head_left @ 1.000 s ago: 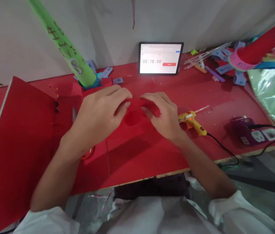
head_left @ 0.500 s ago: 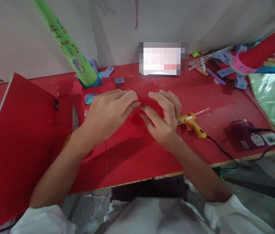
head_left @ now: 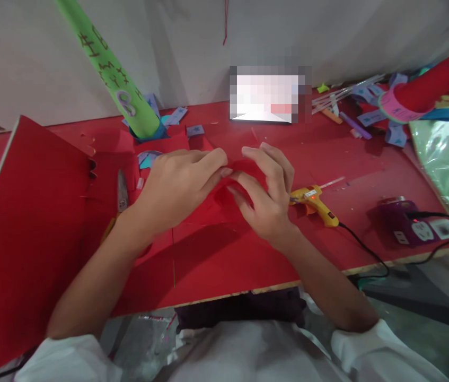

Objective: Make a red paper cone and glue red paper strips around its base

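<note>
Red table (head_left: 367,170): left hand (head_left: 176,185) and right hand (head_left: 269,204) both pinch red paper (head_left: 219,208).

Both hands (head_left: 224,191) on red paper (head_left: 224,204)

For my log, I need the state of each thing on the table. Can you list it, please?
Red paper: held by left hand and right hand.
Glue gun: lying down, lamp lit.
Power strip: lamp lit.
Scissors: lying flat.
Tablet: screen lit.
Green tube: leaning.
</note>
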`<state>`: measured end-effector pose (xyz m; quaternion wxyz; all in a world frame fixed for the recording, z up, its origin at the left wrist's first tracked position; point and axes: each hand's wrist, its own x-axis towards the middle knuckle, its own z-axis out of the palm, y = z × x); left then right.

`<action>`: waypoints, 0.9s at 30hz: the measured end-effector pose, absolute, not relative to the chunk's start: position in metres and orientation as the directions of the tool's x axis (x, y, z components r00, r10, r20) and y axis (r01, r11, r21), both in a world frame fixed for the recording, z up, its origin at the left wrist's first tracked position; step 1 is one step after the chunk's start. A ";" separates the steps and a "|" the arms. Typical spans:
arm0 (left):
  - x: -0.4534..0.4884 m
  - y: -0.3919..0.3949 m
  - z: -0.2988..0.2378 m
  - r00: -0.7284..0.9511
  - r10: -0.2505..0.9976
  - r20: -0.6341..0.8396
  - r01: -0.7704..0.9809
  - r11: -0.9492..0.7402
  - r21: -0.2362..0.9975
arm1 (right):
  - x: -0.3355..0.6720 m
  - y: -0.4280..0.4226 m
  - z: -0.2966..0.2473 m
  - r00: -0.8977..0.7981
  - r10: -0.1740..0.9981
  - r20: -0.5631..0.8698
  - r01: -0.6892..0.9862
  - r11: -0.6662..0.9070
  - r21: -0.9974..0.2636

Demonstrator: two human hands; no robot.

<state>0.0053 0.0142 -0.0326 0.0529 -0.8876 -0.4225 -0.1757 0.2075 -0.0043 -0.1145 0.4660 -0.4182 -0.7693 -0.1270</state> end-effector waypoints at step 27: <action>0.005 0.015 -0.034 0.558 0.772 0.305 0.797 -0.601 0.063 | 0.203 -0.008 -0.112 -0.249 0.584 0.772 0.716 0.648 -0.259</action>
